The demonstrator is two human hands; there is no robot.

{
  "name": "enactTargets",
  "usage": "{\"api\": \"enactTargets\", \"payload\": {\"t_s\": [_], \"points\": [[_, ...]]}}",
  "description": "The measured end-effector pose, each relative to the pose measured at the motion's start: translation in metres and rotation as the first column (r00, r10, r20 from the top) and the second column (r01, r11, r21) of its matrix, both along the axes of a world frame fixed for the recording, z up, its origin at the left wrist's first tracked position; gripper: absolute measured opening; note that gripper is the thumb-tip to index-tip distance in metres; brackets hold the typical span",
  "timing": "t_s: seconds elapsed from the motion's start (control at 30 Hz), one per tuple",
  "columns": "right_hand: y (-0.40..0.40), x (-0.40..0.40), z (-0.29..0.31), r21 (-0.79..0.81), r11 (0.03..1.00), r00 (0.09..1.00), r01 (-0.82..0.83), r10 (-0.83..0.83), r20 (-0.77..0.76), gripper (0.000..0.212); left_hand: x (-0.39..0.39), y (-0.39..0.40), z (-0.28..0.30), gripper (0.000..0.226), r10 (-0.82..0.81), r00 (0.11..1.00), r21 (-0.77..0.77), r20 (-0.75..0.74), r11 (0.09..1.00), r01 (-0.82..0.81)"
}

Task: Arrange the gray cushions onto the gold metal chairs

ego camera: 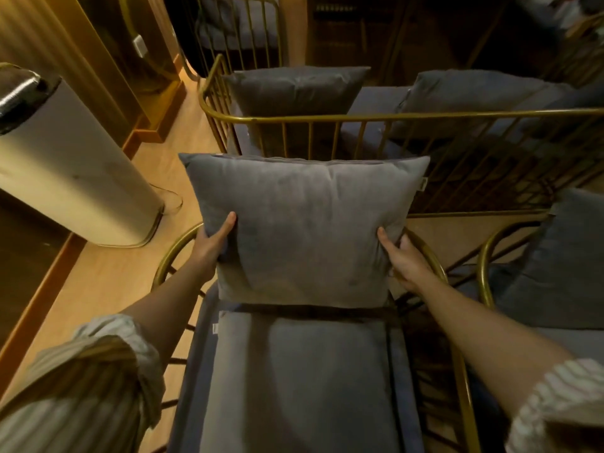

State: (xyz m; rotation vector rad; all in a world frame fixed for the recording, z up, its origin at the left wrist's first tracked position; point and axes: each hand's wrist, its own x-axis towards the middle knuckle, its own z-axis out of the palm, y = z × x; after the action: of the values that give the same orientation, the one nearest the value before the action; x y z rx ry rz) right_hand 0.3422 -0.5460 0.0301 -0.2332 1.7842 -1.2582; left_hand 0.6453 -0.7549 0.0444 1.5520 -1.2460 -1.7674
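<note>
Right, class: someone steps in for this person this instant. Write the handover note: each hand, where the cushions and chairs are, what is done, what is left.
Left hand: gripping the left edge of the gray back cushion.
Right hand: gripping its right edge.
The cushion stands upright at the back of the near gold metal chair, above the gray seat cushion.
Done: the seat cushion is in place; the gold bench behind already holds cushions.
Left: settle the back cushion, let go, then check the chair on the right.
</note>
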Motion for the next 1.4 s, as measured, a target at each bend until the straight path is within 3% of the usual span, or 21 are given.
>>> {"api": "enactTargets", "payload": {"t_s": [0.07,0.1,0.17,0.23,0.3,0.37,0.4,0.47,0.53,0.67,0.8,0.93,1.1,1.23,1.4], "points": [[-0.005,0.003,-0.013,0.016,1.000,1.000,0.005,-0.005,0.012,0.100,0.002,-0.007,-0.015,0.102,-0.013,1.000,-0.017,-0.001,1.000,0.013],[-0.004,0.006,-0.020,0.023,1.000,1.000,0.004,-0.004,0.026,0.102,0.004,-0.009,-0.022,0.104,-0.007,1.000,-0.026,-0.001,1.000,0.007],[0.001,0.008,-0.037,0.019,1.000,0.999,-0.005,0.004,0.046,0.126,0.008,-0.009,-0.032,0.108,0.005,1.000,-0.023,0.028,1.000,-0.004],[0.011,0.006,-0.061,0.023,1.000,0.999,-0.011,0.010,0.040,0.136,0.017,-0.005,-0.047,0.115,-0.010,0.997,0.000,0.082,1.000,0.010],[0.019,0.017,-0.063,0.055,0.998,0.999,-0.039,0.038,0.010,0.125,0.025,0.008,-0.059,0.114,-0.047,0.991,0.049,0.126,0.998,0.041],[0.026,0.026,-0.065,0.084,0.996,0.999,-0.030,0.034,-0.041,0.102,0.029,0.021,-0.067,0.093,-0.055,0.991,0.073,0.122,0.996,0.046],[0.028,0.029,-0.068,0.087,0.996,0.998,-0.019,0.024,-0.052,0.102,0.029,0.025,-0.067,0.087,-0.056,0.992,0.084,0.113,0.995,0.047],[0.029,0.032,-0.069,0.087,0.996,0.998,0.006,-0.001,-0.059,0.110,0.028,0.031,-0.063,0.099,-0.087,0.992,0.138,0.097,0.988,0.073],[0.029,0.036,-0.064,0.094,0.995,0.998,0.024,-0.019,-0.061,0.098,0.035,0.036,-0.060,0.111,-0.136,0.986,0.194,0.101,0.974,0.114],[0.039,0.043,-0.046,0.138,0.990,0.998,0.015,-0.007,-0.060,0.101,0.040,0.067,-0.045,0.096,-0.220,0.961,0.179,0.167,0.965,0.190],[0.062,0.051,-0.025,0.212,0.962,0.959,-0.172,0.212,-0.185,0.092,0.044,0.107,-0.032,0.086,-0.309,0.904,0.189,0.294,0.946,0.262],[0.097,0.060,0.003,0.311,0.865,0.816,-0.394,0.485,-0.316,0.085,0.051,0.159,-0.011,0.085,-0.393,0.845,0.189,0.363,0.919,0.346],[0.145,0.059,0.042,0.491,0.695,0.495,-0.526,0.719,-0.487,0.073,0.066,0.230,0.020,0.075,-0.375,0.823,0.152,0.427,0.927,0.344],[0.184,0.055,0.075,0.550,0.609,0.279,-0.572,0.775,-0.568,0.071,0.075,0.288,0.038,0.069,-0.275,0.829,0.097,0.487,0.960,0.261],[0.223,0.052,0.103,0.618,0.522,0.063,-0.588,0.791,-0.608,0.087,0.070,0.369,0.067,0.056,-0.127,0.829,-0.033,0.544,0.984,0.173]]}}
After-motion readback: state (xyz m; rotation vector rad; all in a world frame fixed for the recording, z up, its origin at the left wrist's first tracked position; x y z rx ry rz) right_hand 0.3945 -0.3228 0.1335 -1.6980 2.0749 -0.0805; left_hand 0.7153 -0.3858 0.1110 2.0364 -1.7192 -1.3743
